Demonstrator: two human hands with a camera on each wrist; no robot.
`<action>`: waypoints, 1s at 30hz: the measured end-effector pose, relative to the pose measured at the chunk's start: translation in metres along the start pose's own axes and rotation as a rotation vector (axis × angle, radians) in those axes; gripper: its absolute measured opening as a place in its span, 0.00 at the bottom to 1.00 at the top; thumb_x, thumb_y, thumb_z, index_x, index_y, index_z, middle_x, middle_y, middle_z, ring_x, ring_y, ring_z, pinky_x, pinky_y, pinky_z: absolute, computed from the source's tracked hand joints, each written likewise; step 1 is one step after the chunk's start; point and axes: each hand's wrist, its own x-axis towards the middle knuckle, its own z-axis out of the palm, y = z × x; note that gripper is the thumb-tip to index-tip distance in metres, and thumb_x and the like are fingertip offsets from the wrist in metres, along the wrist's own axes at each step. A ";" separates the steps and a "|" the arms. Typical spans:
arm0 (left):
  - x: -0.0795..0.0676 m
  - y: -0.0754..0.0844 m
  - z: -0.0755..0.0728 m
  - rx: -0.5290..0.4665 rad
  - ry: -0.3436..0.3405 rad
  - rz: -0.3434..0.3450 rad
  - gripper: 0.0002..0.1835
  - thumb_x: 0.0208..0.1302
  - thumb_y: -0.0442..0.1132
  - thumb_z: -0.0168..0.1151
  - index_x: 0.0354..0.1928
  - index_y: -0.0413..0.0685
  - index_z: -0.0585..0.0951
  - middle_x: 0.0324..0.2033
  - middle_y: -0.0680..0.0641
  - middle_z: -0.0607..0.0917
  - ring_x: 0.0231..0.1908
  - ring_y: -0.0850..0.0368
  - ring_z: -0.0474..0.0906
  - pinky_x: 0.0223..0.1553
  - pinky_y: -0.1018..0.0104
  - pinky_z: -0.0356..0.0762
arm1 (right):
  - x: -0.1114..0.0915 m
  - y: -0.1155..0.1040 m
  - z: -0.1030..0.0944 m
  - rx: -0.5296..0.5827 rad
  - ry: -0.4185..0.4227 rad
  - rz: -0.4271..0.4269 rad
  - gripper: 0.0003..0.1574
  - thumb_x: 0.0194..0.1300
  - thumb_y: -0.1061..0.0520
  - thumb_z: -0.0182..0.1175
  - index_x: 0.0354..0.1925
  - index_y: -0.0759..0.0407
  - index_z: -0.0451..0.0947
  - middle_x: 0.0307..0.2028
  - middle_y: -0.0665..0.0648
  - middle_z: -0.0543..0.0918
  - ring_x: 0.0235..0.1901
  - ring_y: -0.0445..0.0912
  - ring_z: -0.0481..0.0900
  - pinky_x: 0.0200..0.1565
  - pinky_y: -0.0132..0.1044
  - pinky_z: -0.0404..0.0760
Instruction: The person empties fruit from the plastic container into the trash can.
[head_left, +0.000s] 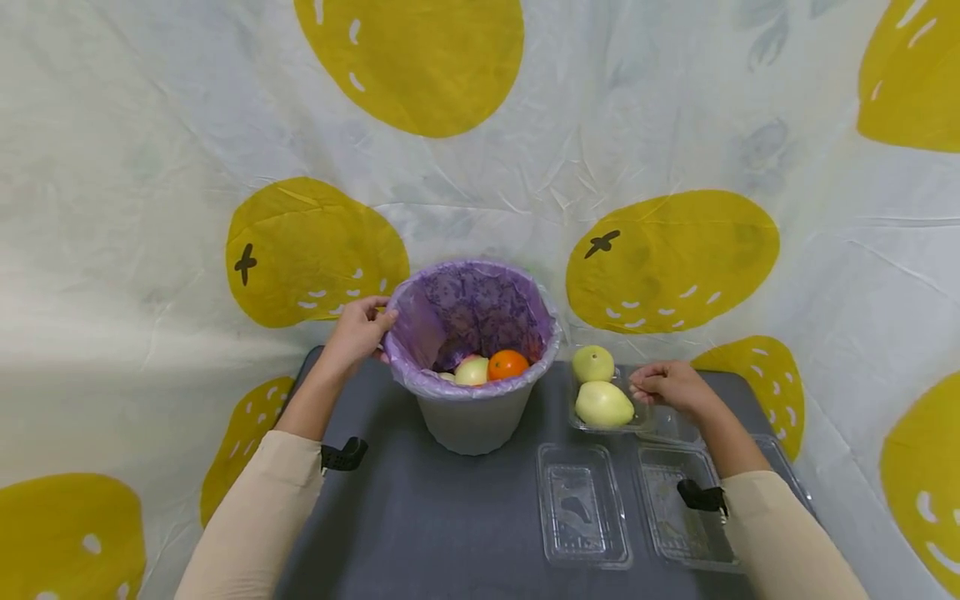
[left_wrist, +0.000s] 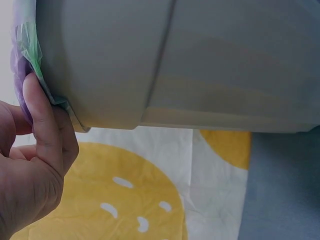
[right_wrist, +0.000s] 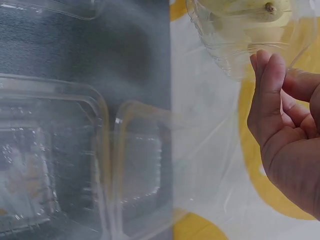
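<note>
My left hand grips the left rim of a grey bin lined with a purple plastic bag. In the left wrist view, its fingers curl over the bag's folded edge, thumb side partly hidden. An orange and a pale yellow fruit lie inside the bin, with others partly hidden. To the bin's right, my right hand pinches the edge of a clear plastic box. Two pale yellow-green fruits sit in that box, a round one behind a longer one.
A clear plastic tray lies on the dark grey table, front right of the bin. Another clear tray is beside it under my right forearm, with more clear plastic further right. A cloth with yellow fruit prints hangs behind.
</note>
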 end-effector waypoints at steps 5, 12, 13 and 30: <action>0.001 0.001 0.001 -0.001 0.001 -0.001 0.24 0.80 0.39 0.55 0.71 0.34 0.71 0.36 0.43 0.74 0.21 0.59 0.78 0.19 0.67 0.84 | -0.005 -0.010 -0.013 -0.010 0.010 -0.005 0.27 0.81 0.58 0.53 0.63 0.82 0.68 0.43 0.58 0.86 0.36 0.36 0.86 0.43 0.32 0.89; 0.004 0.000 0.002 -0.007 -0.003 -0.003 0.24 0.80 0.39 0.54 0.71 0.35 0.72 0.36 0.43 0.74 0.22 0.59 0.78 0.19 0.67 0.84 | -0.013 -0.030 -0.029 -0.033 -0.008 -0.052 0.27 0.81 0.59 0.52 0.62 0.84 0.66 0.41 0.55 0.86 0.37 0.36 0.87 0.43 0.30 0.89; 0.004 0.000 0.002 -0.010 -0.004 -0.005 0.24 0.80 0.39 0.54 0.71 0.35 0.71 0.36 0.43 0.74 0.22 0.59 0.78 0.19 0.67 0.84 | -0.014 -0.033 -0.031 -0.026 -0.010 -0.063 0.27 0.81 0.59 0.52 0.61 0.85 0.66 0.41 0.55 0.86 0.37 0.36 0.87 0.43 0.30 0.89; 0.006 0.000 0.000 -0.002 -0.010 -0.030 0.25 0.80 0.40 0.54 0.72 0.37 0.71 0.36 0.43 0.73 0.21 0.58 0.77 0.21 0.63 0.86 | -0.017 -0.096 -0.048 -0.008 0.016 -0.094 0.29 0.80 0.59 0.54 0.65 0.84 0.63 0.35 0.42 0.86 0.36 0.33 0.87 0.44 0.29 0.89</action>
